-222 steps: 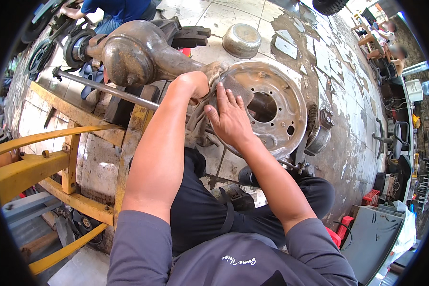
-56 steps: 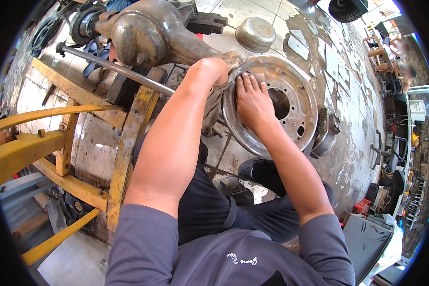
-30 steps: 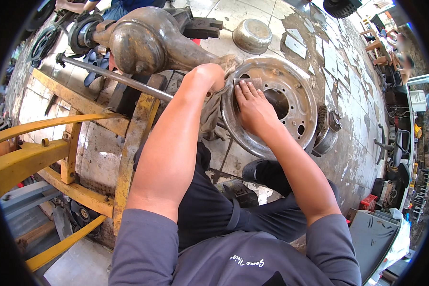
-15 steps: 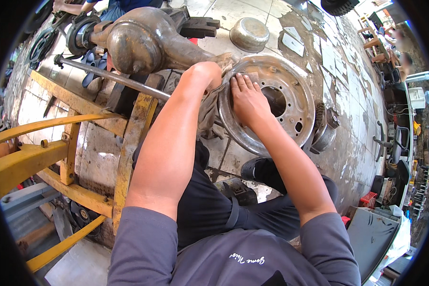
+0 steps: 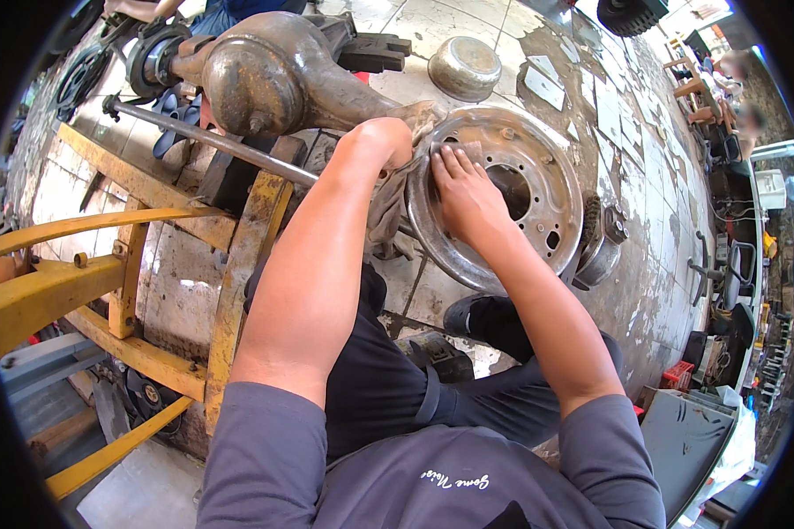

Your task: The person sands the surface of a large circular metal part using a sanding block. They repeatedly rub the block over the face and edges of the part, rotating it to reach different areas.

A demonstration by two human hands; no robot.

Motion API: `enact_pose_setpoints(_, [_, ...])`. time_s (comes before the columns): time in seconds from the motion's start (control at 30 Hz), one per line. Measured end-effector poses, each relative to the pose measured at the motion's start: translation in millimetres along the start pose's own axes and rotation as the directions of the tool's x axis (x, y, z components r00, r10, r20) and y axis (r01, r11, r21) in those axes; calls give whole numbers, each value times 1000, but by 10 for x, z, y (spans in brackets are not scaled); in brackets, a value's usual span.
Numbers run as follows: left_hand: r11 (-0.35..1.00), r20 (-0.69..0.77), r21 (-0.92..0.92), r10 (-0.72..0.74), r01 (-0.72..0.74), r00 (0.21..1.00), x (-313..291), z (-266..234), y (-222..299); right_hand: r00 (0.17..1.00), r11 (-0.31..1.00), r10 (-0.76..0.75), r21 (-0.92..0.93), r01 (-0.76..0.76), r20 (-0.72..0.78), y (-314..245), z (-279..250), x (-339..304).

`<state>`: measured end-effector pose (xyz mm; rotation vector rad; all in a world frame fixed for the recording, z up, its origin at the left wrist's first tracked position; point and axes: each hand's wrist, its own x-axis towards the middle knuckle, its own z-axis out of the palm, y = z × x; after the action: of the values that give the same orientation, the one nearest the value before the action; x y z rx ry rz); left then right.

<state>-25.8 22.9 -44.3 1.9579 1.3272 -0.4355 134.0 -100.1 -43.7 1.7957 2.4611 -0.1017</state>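
Note:
A worn steel wheel rim (image 5: 560,181) with a round centre opening and bolt holes stands tilted in front of me. My right hand (image 5: 470,196) lies flat on its inner face, fingers stretched out side by side. By the fingertips shows a small brownish patch that I cannot make out. My left hand (image 5: 388,141) is closed at the rim's left edge, its fingers mostly hidden behind the wrist. From it hangs a crumpled grey-beige rag (image 5: 386,212), bunched between the rim and the end of a rusty axle housing (image 5: 265,75).
A yellow metal frame (image 5: 163,339) fills the left side, with a long steel shaft (image 5: 212,145) across it. An upturned metal bowl-shaped part (image 5: 465,69) sits beyond the rim. Another round metal part (image 5: 604,247) lies to its right. Broken tiles (image 5: 545,86) cover the floor further right.
My right hand has slid slightly right and toward me over the rim's face. My left hand stays at the rag. The whole view has shifted a little.

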Motion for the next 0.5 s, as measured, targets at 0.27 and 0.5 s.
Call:
enact_pose_setpoints(0.27, [1000, -11, 6, 16, -16, 1000, -97, -67, 77, 994, 985, 100, -144, -92, 51, -134, 18, 173])
enact_pose_setpoints(0.5, [1000, -9, 15, 13, -13, 1000, -64, -71, 56, 1000, 997, 10, -83, -10, 4, 27, -1, 71])
